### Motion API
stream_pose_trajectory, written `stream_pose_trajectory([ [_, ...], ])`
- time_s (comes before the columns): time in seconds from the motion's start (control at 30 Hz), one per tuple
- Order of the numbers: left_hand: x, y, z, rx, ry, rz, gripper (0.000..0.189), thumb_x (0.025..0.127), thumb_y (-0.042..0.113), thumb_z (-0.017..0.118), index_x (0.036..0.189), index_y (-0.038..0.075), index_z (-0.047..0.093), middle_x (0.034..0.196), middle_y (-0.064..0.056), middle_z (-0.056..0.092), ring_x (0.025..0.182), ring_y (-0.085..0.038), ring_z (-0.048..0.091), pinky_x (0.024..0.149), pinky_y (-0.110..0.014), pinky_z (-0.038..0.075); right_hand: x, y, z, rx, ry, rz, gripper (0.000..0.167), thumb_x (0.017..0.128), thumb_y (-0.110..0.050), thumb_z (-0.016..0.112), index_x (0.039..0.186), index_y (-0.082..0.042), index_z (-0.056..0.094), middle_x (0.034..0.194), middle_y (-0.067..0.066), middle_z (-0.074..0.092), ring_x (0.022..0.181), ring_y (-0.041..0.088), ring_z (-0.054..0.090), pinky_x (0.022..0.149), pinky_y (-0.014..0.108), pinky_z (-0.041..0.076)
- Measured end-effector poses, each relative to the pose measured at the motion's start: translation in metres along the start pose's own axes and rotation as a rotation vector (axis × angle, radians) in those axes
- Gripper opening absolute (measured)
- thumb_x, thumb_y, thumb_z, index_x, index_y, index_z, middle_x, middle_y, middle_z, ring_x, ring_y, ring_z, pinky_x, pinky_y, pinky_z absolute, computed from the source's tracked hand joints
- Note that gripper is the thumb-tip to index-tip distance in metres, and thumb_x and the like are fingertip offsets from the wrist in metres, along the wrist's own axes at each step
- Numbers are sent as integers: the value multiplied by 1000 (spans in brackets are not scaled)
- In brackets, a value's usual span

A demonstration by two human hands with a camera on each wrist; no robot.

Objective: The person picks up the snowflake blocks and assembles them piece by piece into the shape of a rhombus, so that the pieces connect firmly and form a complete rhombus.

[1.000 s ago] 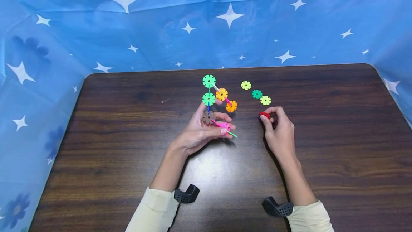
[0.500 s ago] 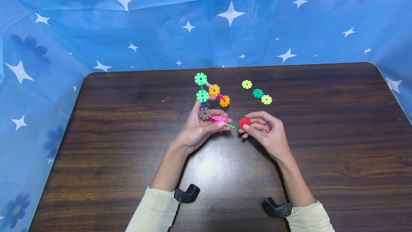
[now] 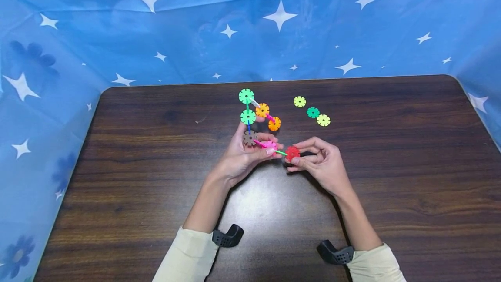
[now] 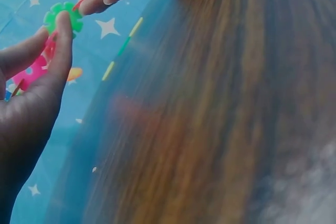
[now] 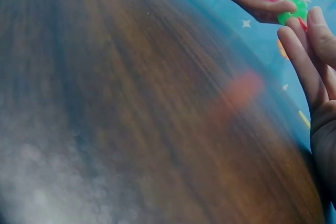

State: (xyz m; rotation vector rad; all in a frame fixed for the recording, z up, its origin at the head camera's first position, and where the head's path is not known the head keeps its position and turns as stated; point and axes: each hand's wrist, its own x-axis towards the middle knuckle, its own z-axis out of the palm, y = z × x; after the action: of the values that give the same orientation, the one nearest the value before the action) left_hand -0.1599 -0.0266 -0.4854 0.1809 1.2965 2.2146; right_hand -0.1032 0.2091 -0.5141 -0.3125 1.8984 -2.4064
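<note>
My left hand (image 3: 250,153) grips a toy frame of gear-shaped discs on thin rods (image 3: 254,116): two green discs, two orange discs, a brown disc and a pink piece (image 3: 269,145). A thin green rod (image 3: 281,152) sticks out to the right of the pink piece. My right hand (image 3: 313,160) pinches a red disc (image 3: 292,152) right at the tip of that rod. In the left wrist view my fingers (image 4: 58,40) curl by a green disc (image 4: 63,18). The right wrist view shows both hands close together near a green disc (image 5: 294,10).
Three loose discs lie on the dark wooden table (image 3: 391,177) behind my right hand: yellow-green (image 3: 299,101), dark green (image 3: 312,112) and yellow-green (image 3: 323,120). A blue star-patterned cloth (image 3: 195,25) walls in the back and sides.
My right hand picked the red disc up from the table and carried it left to the green rod's tip. The left hand kept holding the frame, shifting only slightly.
</note>
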Motion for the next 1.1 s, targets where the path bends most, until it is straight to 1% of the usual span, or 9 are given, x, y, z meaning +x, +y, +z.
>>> stream_pose_trajectory([
  [0.13, 0, -1, 2, 1, -9, 5, 72, 96, -20, 60, 153, 14, 32, 122, -18, 66, 107, -28, 79, 100, -50, 64, 0, -1, 2, 22, 15, 16, 21, 94, 16, 71, 110, 5, 64, 105, 4, 82, 89, 24, 83, 78, 46, 67],
  [0.3, 0, -3, 4, 12, -30, 11, 65, 96, -20, 60, 143, 19, 39, 118, -14, 66, 107, -27, 79, 100, -48, 64, 1, -2, 5, 43, 53, 25, 22, 92, 17, 72, 105, 0, 66, 99, 5, 83, 84, 23, 83, 78, 43, 67],
  [0.43, 0, -3, 7, 23, -26, 15, 63, 96, -21, 60, 139, 20, 40, 118, -15, 67, 105, -24, 80, 97, -41, 65, 1, -2, 6, 49, 67, 30, 24, 91, 19, 72, 103, -1, 67, 96, 6, 83, 81, 24, 83, 76, 44, 67],
  [0.57, 0, -3, 11, 86, -6, 21, 63, 94, -21, 63, 140, 15, 39, 115, -10, 70, 102, -20, 79, 92, -33, 66, 0, 0, 5, 54, 69, 31, 24, 90, 19, 73, 102, -1, 67, 92, 7, 83, 80, 25, 83, 75, 44, 67],
  [0.67, 0, -3, 13, 143, 18, 28, 66, 92, -21, 66, 143, 9, 36, 113, -9, 73, 101, -18, 77, 90, -31, 66, 0, 0, 5, 54, 72, 36, 24, 90, 20, 73, 101, 0, 66, 91, 8, 83, 79, 25, 83, 75, 45, 67],
  [0.8, 1, -3, 16, 213, 38, 39, 67, 92, -18, 69, 144, 3, 33, 122, -24, 71, 103, -16, 74, 91, -30, 65, 0, 0, 5, 28, 74, 65, 18, 91, 18, 73, 100, 4, 65, 89, 8, 83, 77, 25, 83, 74, 45, 67],
  [0.9, 1, -3, 18, 252, 50, 43, 65, 92, -18, 70, 142, 0, 32, 124, -28, 69, 104, -16, 75, 93, -29, 65, -1, -1, 6, -8, 74, 94, 14, 93, 14, 74, 101, 8, 64, 87, 10, 83, 76, 26, 83, 74, 47, 67],
  [1.03, 1, -4, 19, 304, 60, 35, 63, 91, -19, 72, 138, -2, 33, 116, -16, 72, 105, -16, 74, 94, -27, 63, -2, -3, 7, -56, 73, 120, 15, 94, 11, 75, 104, 13, 65, 87, 13, 83, 75, 29, 82, 74, 48, 67],
  [1.1, 1, -4, 19, 337, 58, 36, 62, 91, -17, 73, 137, -3, 34, 115, -15, 73, 106, -16, 73, 93, -25, 62, -2, -3, 7, -69, 73, 127, 16, 94, 10, 75, 105, 14, 65, 89, 15, 83, 75, 29, 82, 74, 49, 67],
])
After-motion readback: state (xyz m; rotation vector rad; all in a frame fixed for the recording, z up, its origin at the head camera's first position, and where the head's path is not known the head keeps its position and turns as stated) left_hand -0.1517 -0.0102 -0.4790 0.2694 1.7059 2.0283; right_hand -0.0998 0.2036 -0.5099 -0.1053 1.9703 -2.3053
